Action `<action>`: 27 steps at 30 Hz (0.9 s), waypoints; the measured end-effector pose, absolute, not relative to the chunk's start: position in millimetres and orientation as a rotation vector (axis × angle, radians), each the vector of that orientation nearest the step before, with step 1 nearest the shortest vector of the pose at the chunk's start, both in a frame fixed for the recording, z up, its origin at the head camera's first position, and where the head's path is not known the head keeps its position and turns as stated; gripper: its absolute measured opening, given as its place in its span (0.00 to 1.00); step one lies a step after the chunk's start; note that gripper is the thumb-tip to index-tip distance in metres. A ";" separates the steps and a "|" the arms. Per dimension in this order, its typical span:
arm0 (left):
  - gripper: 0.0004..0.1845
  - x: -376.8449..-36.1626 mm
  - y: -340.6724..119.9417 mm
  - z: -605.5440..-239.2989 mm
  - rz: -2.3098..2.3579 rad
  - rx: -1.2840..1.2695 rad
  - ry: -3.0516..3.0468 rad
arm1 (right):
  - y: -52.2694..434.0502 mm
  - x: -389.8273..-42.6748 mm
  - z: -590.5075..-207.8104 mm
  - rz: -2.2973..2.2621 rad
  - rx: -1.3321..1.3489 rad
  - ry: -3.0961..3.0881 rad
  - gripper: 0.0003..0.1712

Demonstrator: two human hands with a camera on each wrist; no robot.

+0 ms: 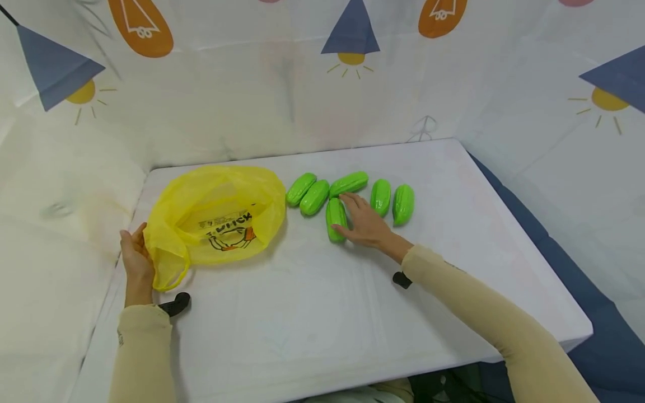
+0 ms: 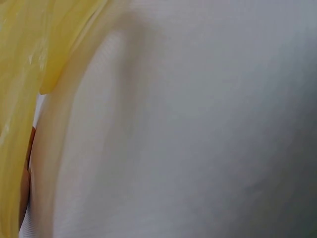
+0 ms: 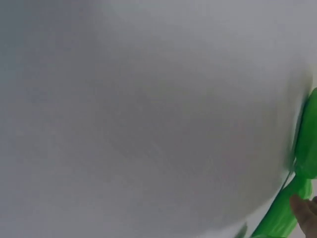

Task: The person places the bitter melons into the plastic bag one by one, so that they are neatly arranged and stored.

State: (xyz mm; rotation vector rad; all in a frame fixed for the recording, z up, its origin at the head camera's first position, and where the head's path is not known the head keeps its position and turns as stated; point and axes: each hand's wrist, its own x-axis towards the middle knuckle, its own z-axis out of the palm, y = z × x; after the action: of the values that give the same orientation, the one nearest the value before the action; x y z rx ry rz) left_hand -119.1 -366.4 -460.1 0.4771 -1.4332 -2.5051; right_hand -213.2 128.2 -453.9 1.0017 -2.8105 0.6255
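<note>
A crumpled yellow plastic bag (image 1: 216,215) with a printed duck logo lies on the left of the white table (image 1: 312,313). My left hand (image 1: 135,258) grips the bag's near-left edge; the left wrist view shows only yellow bag film (image 2: 20,74) and blurred white. Several glossy green toy cucumbers lie in a cluster at mid table. My right hand (image 1: 364,221) lies flat with straight fingers against the nearest cucumber (image 1: 335,219), the thumb touching its near end. In the right wrist view a green cucumber (image 3: 307,144) and a fingertip (image 3: 306,212) show at the right edge.
Other cucumbers lie beside the hand: two to the left (image 1: 308,193), one behind (image 1: 349,183), two to the right (image 1: 393,200). A printed white curtain (image 1: 312,95) encloses the table on three sides. A blue surface (image 1: 569,268) runs along the table's right edge.
</note>
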 end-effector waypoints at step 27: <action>0.33 -118.9 -367.6 -459.4 -2.505 0.474 -1.415 | 101.0 -193.5 -464.2 0.908 0.651 -3.047 0.52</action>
State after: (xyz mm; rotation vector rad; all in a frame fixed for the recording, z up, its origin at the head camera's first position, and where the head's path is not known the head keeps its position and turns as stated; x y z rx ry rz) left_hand -118.9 -367.6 -459.4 0.4742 -1.4149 -2.5053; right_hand -193.5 101.0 -464.2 0.6506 -3.0473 0.9077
